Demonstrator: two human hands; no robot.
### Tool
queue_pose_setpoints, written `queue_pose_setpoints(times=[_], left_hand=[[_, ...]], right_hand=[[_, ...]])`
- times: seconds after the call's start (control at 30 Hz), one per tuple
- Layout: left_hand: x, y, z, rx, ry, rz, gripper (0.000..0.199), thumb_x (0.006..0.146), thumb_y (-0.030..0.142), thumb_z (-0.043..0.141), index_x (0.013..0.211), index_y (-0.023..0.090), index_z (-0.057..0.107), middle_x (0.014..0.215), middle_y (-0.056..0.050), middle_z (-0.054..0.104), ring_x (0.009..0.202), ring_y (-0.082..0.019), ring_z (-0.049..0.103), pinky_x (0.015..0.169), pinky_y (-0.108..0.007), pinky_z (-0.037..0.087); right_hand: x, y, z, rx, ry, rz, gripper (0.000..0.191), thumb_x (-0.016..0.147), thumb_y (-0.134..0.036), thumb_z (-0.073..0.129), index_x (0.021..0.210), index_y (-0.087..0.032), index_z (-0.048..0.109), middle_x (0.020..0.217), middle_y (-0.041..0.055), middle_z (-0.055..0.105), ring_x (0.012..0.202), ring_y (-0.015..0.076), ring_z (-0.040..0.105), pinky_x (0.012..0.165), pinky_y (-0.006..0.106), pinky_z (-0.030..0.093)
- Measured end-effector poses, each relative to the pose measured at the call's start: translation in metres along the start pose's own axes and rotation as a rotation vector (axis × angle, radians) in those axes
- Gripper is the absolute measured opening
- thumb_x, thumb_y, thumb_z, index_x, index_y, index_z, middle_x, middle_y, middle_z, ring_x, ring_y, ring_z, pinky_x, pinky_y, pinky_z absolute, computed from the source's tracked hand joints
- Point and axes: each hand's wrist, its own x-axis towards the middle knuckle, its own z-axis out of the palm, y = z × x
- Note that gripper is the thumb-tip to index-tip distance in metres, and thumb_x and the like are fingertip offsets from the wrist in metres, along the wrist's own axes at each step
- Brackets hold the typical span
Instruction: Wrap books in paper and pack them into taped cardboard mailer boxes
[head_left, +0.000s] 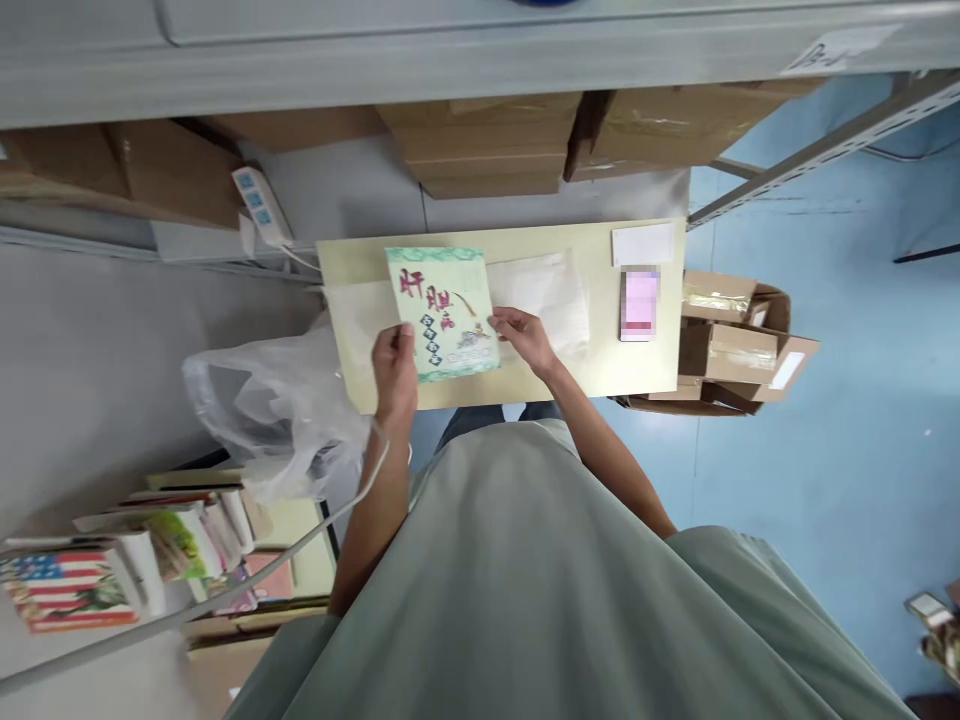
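A pale green book with red and dark Chinese characters on its cover is held over the table. My left hand grips its lower left edge, thumb on the cover. At its right edge my right hand pinches the side between thumb and fingers. Beneath and to the right of the book lies a white sheet or flat bag on the tabletop. A second pale sheet shows to the left, partly covered by the book.
A phone and a white paper lie on the table's right. Clear plastic bags hang at the left, above several books. Cardboard boxes stand right; a grey shelf crosses in front. A power strip sits back left.
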Motion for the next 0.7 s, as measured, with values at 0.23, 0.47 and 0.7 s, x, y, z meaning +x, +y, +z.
queue_pose_setpoints(times=[0.23, 0.47, 0.7], left_hand=[[-0.036, -0.040, 0.117, -0.139, -0.205, -0.193, 0.060, 0.086, 0.080, 0.078, 0.098, 0.022, 0.066, 0.092, -0.004, 0.071, 0.089, -0.020, 0.068, 0.083, -0.032, 0.056], [-0.004, -0.047, 0.129, 0.000, -0.206, -0.067, 0.056, 0.093, 0.076, 0.073, 0.098, 0.021, 0.072, 0.094, -0.006, 0.075, 0.090, -0.022, 0.069, 0.082, -0.031, 0.055], [0.015, -0.075, 0.137, 0.283, -0.208, -0.059, 0.035, 0.098, 0.054, 0.068, 0.087, 0.020, 0.073, 0.093, -0.009, 0.073, 0.092, -0.026, 0.067, 0.089, -0.038, 0.054]], right_hand=[[-0.036, 0.014, -0.105, -0.127, 0.243, 0.007, 0.068, 0.080, -0.081, 0.080, 0.108, -0.020, 0.084, 0.110, 0.0084, 0.085, 0.107, 0.0274, 0.075, 0.098, 0.041, 0.062], [0.002, 0.010, -0.123, -0.147, 0.173, -0.072, 0.071, 0.083, -0.083, 0.079, 0.119, -0.023, 0.085, 0.122, 0.0078, 0.086, 0.121, 0.0304, 0.077, 0.111, 0.045, 0.062], [0.028, 0.029, -0.124, -0.324, 0.214, 0.036, 0.049, 0.095, -0.065, 0.078, 0.116, -0.021, 0.084, 0.123, 0.0083, 0.086, 0.123, 0.0297, 0.080, 0.112, 0.044, 0.062]])
